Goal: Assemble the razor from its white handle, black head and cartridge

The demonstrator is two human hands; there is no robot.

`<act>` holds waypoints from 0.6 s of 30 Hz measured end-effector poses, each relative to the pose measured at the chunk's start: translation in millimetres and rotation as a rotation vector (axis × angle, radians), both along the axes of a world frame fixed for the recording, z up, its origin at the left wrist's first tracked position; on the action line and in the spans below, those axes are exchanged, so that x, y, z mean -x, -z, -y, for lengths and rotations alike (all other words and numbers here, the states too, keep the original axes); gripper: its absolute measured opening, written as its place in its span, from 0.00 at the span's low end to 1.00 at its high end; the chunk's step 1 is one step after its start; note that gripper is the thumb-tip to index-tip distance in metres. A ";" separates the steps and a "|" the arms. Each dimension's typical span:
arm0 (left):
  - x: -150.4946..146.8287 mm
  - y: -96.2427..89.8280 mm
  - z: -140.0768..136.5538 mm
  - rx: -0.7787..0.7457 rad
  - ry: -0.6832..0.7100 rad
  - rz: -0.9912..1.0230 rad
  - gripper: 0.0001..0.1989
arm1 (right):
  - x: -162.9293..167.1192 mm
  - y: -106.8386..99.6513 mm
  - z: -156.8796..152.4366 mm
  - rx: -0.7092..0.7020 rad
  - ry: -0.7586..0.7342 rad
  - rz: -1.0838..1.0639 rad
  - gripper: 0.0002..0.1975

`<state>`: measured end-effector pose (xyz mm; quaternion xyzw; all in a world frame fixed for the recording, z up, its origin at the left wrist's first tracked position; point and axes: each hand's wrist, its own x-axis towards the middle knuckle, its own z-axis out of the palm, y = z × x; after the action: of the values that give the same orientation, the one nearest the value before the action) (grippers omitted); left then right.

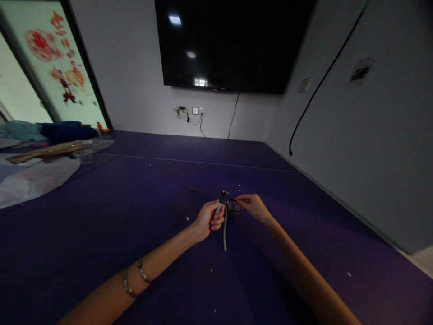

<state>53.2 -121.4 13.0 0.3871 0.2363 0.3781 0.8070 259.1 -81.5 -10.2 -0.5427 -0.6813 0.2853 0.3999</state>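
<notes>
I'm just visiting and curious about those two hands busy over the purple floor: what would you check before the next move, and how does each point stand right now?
1. Left hand has a firm grip on the handled tool: ok, fingers are wrapped round it.
2. Tool's tip meets the small dark part: cannot tell, too small and dim.
3. Right hand steadies that part: ok, fingertips rest on it.
4. Loose dark piece lies apart from the hands: ok, it lies on the purple floor to the left.
5. Light is good enough for fine work: not ok, the scene is dim.
</notes>
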 end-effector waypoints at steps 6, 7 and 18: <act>-1.2 2.8 1.0 -0.002 -0.057 -0.003 0.15 | 0.0 -15.5 4.4 0.137 -0.020 -0.148 0.10; -1.7 3.3 1.3 -0.009 -0.082 -0.007 0.15 | 0.8 -18.0 5.7 0.152 -0.020 -0.177 0.10; -6.8 10.2 0.0 -0.422 -0.199 -0.186 0.10 | 7.8 -44.2 19.4 0.142 -0.004 -0.247 0.10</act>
<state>60.0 -121.4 2.7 0.5551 0.2624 0.4592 0.6419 251.3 -100.9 33.9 -0.5291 -0.6061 0.3983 0.4405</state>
